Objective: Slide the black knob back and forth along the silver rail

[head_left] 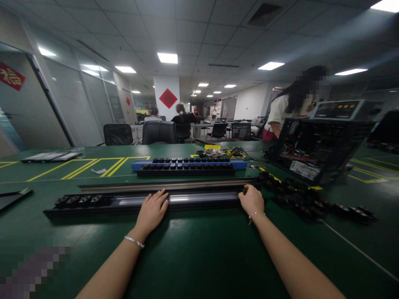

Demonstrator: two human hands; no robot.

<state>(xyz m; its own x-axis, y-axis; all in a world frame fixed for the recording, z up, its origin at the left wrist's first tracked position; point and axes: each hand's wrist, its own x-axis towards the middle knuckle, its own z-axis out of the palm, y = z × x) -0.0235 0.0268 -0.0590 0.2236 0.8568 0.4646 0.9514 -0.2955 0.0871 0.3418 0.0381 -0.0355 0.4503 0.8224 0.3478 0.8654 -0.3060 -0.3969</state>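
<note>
A long black metal channel [199, 199] lies across the green table in front of me, its inside shiny. Several black socket modules [84, 201] sit in a row in its left end. My left hand [152, 211] rests over the channel's middle, fingers stretched out and lying on it. At the channel's right end, my right hand [252, 200] is closed on a small black socket module [245, 190], mostly hidden by the fingers. Just behind lies a second long, narrow rail [131, 187].
Farther back are a black strip [187, 172] and a blue strip [238, 165], both with modules. Loose black modules [296, 195] are heaped to the right, near an opened computer case [318, 145]. A person [280, 110] stands behind it. A metal bowl [213, 153] sits at the back.
</note>
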